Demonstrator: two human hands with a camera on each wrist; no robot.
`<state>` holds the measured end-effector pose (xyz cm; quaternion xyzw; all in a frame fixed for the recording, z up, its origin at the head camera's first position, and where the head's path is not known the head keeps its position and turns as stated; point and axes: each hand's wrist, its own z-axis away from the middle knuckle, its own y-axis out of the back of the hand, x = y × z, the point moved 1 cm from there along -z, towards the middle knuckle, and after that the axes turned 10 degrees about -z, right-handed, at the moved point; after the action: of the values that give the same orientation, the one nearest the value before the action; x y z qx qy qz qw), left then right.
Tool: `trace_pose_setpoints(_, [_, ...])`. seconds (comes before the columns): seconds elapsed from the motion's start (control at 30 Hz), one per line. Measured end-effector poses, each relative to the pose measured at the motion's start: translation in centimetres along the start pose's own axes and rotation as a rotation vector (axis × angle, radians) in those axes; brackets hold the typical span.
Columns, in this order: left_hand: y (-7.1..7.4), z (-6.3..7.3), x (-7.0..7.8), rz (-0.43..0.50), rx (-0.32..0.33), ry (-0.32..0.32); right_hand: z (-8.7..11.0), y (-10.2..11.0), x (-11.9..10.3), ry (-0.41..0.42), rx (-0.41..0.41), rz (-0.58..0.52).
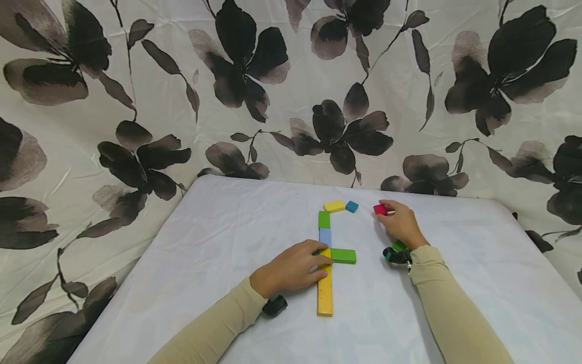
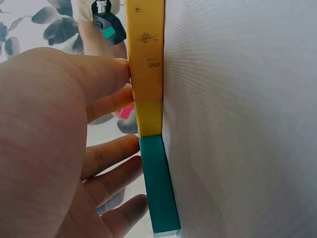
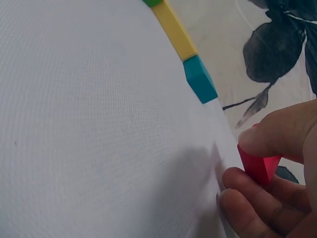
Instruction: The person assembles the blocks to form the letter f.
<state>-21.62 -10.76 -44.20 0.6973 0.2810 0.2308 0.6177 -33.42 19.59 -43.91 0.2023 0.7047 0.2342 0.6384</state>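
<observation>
My left hand (image 1: 293, 268) rests over a column of flat blocks, its fingertips touching a long orange-yellow block (image 1: 325, 298) and a small yellow block (image 1: 326, 252). In the left wrist view the fingers are spread along these blocks and a teal block (image 2: 159, 186). Between the thumb and fingers of my right hand (image 1: 403, 222) a red block (image 3: 260, 166) is pinched, near the table's far side. The column continues with a light blue block (image 1: 325, 236) and a green block (image 1: 324, 219). At its top, a yellow block (image 1: 334, 206) leads right to a blue block (image 1: 352, 206).
A longer green block (image 1: 344, 256) juts right from the column's middle. Another green block (image 1: 399, 246) lies partly hidden under my right wrist. The white-covered table (image 1: 218, 222) ends at a floral cloth backdrop (image 1: 282, 141). Each wrist wears a dark device.
</observation>
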Motion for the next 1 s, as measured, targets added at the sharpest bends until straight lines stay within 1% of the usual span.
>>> trace_pose_setpoints(0.2, [-0.1, -0.2, 0.0, -0.003, 0.018, -0.007, -0.1, -0.1, 0.2, 0.028, 0.002, 0.001])
trace_pose_setpoints(0.37, [0.0, -0.2, 0.1, 0.0, 0.0, -0.014, 0.0, -0.3, 0.3, 0.033, 0.001, -0.01])
trace_pose_setpoints(0.5, [0.0, -0.2, 0.1, -0.003, -0.009, -0.005, 0.0, -0.7, 0.1, 0.037, -0.01, -0.015])
trace_pose_setpoints(0.77, [0.0, 0.0, 0.1, 0.013, -0.015, 0.001, 0.2, -1.1, -0.3, 0.015, -0.022, -0.002])
trace_pose_setpoints(1.0, [0.1, 0.0, 0.2, 0.002, -0.006, 0.002, 0.1, -1.3, -0.6, 0.008, -0.038, 0.023])
